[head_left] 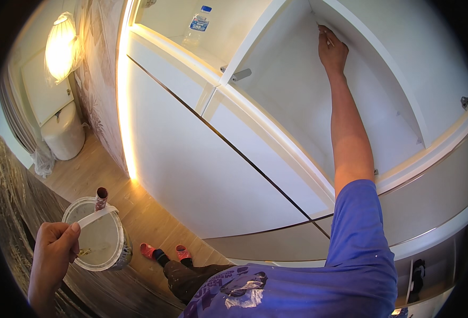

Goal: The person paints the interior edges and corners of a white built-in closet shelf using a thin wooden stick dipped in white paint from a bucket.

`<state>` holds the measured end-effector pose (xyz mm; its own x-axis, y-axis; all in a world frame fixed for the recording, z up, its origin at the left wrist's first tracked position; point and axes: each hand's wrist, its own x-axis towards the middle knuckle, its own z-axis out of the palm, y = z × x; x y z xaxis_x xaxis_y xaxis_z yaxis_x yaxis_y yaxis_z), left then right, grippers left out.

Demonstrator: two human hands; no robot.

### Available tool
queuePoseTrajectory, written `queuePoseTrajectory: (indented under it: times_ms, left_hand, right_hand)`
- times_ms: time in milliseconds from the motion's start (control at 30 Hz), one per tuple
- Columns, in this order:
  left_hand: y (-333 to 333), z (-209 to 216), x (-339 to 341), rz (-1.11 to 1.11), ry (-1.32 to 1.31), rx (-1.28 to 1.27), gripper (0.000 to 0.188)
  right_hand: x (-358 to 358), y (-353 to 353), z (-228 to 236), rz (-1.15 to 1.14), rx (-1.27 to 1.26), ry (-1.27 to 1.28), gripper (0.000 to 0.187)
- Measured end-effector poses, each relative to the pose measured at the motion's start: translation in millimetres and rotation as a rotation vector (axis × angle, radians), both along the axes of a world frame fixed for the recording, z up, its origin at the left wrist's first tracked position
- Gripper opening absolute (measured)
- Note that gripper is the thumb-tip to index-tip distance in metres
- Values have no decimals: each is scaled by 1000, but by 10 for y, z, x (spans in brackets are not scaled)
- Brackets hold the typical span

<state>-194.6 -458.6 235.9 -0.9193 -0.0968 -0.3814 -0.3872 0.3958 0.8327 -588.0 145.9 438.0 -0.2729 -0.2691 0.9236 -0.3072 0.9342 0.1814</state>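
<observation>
At the lower left, my left hand is closed round the flat white handle of a round white bucket. Pale grey-white material shows inside the bucket. A dark reddish-brown tube sticks up at its far rim beside the handle. My right arm stretches deep into an open white cabinet compartment. There my right hand is closed on a slim pale tool, whose tip is at the inner corner seam. Most of the tool is hidden by the fingers, so its kind is unclear.
A clear bottle with a blue cap stands in the neighbouring compartment. Grey hinge fittings stick out near the divider. White cabinet fronts lie below. A lit strip runs along the patterned wall; a wrapped lamp glows at left.
</observation>
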Motion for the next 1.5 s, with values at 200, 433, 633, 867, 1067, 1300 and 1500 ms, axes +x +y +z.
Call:
queuePoseTrajectory:
  times_ms: [200,433,633,867,1067,1300,1500]
  left_hand:
    - [-6,13,6,-2,-10,-1,43]
    - [-22,-11,11,2,-24,21,40]
    - [-6,-4,8,13,-29,11,40]
    - [0,-23,9,31,-2,10,44]
    - [52,-60,9,65,47,-10,52]
    - [48,-51,7,44,41,-12,52]
    - [56,-54,14,65,49,-19,53]
  right_hand:
    - [-17,-17,-9,14,6,15,28]
    - [-6,-16,-22,27,-1,12,27]
    - [-7,-20,-22,27,14,10,26]
    - [64,5,-118,-61,64,-145,28]
    - [127,18,-136,-31,45,-206,28]
    - [84,-10,-67,44,25,-66,27]
    - [44,-77,-45,60,6,2,26]
